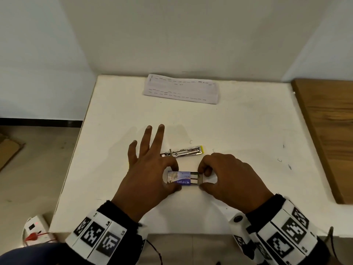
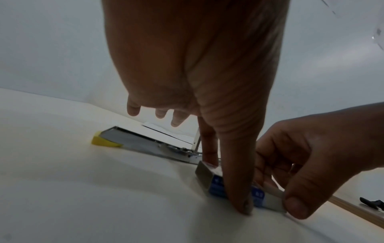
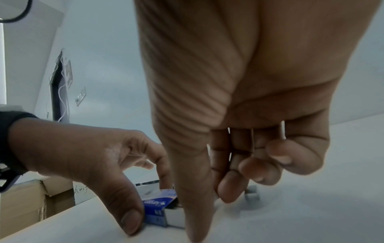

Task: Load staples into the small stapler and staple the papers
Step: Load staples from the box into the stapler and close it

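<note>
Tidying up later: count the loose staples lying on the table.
3. One staple lies just beyond the stapler, one off its yellow end by the right hand, one towards the wooden board. More may be hidden under the right hand or left hand.

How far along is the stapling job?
Done: the stapler lies opened flat on the table. In hand: the left hand pins the staple box while the right hand pulls its inner tray out. Left: loading staples, closing the stapler, stapling the papers, untouched at the far edge.
</note>
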